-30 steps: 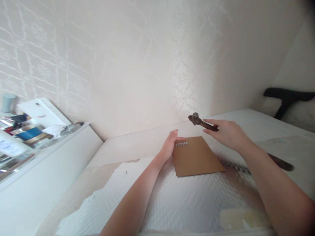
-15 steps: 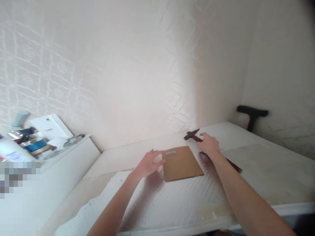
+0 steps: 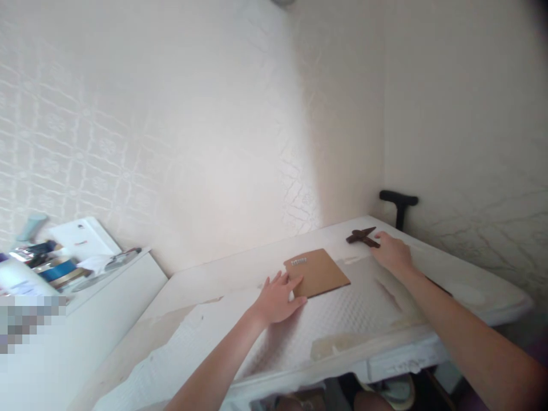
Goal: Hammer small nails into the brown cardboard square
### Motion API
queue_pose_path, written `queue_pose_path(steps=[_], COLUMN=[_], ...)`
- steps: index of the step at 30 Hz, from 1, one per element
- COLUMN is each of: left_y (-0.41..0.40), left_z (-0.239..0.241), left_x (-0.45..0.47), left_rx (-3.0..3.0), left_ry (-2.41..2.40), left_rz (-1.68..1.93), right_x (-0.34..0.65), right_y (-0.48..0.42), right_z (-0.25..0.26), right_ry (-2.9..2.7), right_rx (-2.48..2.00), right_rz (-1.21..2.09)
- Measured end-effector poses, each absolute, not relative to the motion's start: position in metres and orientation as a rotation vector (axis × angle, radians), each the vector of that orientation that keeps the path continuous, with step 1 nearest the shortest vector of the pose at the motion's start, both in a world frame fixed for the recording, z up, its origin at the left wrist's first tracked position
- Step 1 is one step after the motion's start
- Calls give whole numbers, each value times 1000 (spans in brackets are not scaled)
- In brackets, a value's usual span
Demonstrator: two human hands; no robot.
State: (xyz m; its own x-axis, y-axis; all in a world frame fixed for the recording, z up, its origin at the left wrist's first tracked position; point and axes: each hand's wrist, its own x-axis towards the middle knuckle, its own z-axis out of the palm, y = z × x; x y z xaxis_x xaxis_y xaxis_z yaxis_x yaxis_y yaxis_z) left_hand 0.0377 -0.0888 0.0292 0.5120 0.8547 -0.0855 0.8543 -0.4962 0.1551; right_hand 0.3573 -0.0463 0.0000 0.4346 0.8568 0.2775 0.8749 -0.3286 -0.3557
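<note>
A thin brown board (image 3: 317, 272) lies flat on a white table (image 3: 201, 285), with a short row of small nails (image 3: 298, 262) standing near its far edge. My left hand (image 3: 277, 298) rests on the table with its fingers spread, fingertips touching the board's near left corner. My right hand (image 3: 393, 253) lies at the far right of the table, closed round the handle of a dark hammer (image 3: 362, 236) whose head rests on the table beyond the fingers.
A white bubble-textured sheet (image 3: 334, 319) covers the table's near part. At left a white counter (image 3: 77, 297) carries a bottle, tins and a plate. A dark armrest (image 3: 399, 200) stands behind the table's far right corner. Patterned walls close the back.
The hammer has come down from above the board to the table at the far right. My left hand has left the nails and flattened beside the board. The view has pulled back.
</note>
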Motion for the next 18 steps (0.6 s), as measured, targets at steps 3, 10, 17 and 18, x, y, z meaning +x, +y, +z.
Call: queue_pose_path(steps=[3, 10, 17, 18], left_y=[-84, -74, -62, -61], left_z=[26, 21, 18, 17], left_x=[74, 134, 143, 144], left_rx=[2579, 2583, 2590, 2601], left_ry=[1456, 1470, 1425, 1415], left_rz=[56, 87, 80, 85], right_x=[379, 390, 383, 382], right_y=[-51, -42, -25, -24], right_z=[-1, -5, -1, -1], right_ry=[-1419, -1358, -1377, -1391], right_rx=[-2261, -2247, -2251, -2251], right_rz=[-99, -128, -109, -105])
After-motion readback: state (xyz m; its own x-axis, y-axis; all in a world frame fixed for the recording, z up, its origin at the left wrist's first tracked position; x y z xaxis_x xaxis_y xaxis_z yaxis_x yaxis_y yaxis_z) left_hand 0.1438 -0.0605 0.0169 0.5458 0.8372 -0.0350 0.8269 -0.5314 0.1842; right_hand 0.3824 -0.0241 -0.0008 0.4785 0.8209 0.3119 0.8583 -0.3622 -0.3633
